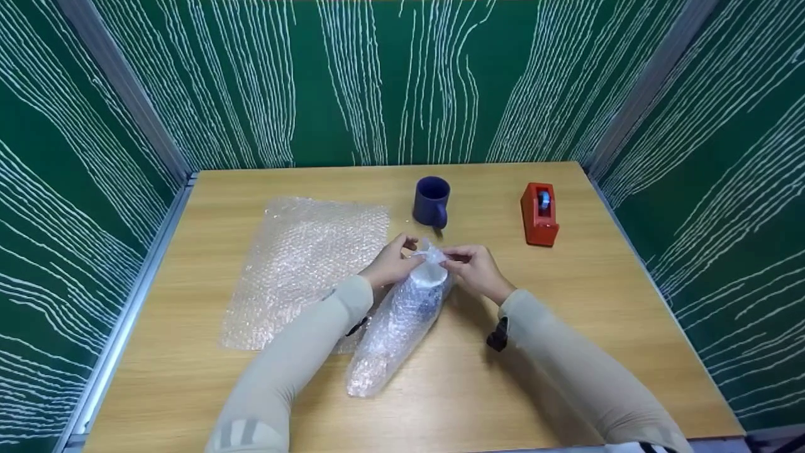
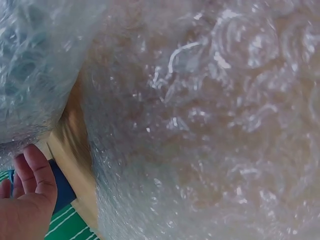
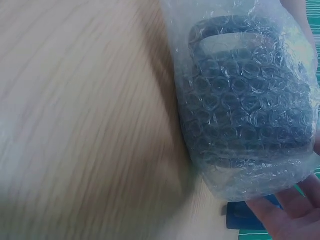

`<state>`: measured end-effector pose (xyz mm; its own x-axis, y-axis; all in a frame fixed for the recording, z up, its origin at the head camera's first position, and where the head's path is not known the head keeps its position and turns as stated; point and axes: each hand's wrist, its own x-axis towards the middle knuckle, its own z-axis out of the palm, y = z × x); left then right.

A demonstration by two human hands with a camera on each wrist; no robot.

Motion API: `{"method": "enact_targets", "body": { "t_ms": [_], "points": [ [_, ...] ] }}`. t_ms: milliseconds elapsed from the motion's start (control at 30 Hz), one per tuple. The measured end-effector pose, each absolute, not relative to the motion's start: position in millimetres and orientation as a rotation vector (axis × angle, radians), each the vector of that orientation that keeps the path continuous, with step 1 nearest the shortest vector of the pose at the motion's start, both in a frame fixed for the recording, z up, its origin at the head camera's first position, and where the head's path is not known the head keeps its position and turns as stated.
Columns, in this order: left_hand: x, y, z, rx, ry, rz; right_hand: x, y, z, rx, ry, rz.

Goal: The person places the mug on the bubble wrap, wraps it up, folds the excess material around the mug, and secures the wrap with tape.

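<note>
A roll of bubble wrap point(image 1: 396, 336) lies slanted at the middle of the table, wrapped around a dark blue thing point(image 3: 240, 95). Through the plastic in the right wrist view, that thing looks like a mug with its handle upward. At the roll's far end, my left hand point(image 1: 393, 263) pinches the gathered edge from the left. From the right, my right hand point(image 1: 477, 272) pinches the same end between thumb and fingers. In the left wrist view, bubble wrap fills most of the picture, and my left fingers point(image 2: 37, 170) reach the roll's end.
A flat sheet of bubble wrap point(image 1: 302, 264) lies to the left, partly under my left forearm. Just beyond my hands stands a dark blue mug point(image 1: 431, 202). A red tape dispenser point(image 1: 539, 217) sits at the right of the wooden table point(image 1: 629, 352). Green walls enclose three sides.
</note>
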<state>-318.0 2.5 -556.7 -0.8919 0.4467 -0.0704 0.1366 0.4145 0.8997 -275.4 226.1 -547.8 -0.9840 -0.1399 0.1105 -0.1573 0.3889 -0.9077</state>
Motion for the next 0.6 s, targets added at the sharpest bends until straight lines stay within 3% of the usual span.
{"method": "enact_targets", "body": {
  "t_ms": [267, 600],
  "points": [
    [-318, -10, -546, 0.543, 2.160, 1.514, -272, 227, -545, 0.394, -2.639, 1.598],
    [-324, -23, -528, 0.797, 2.103, 1.285, -271, 229, -541, 0.494, -2.694, 1.493]
  ]
}}
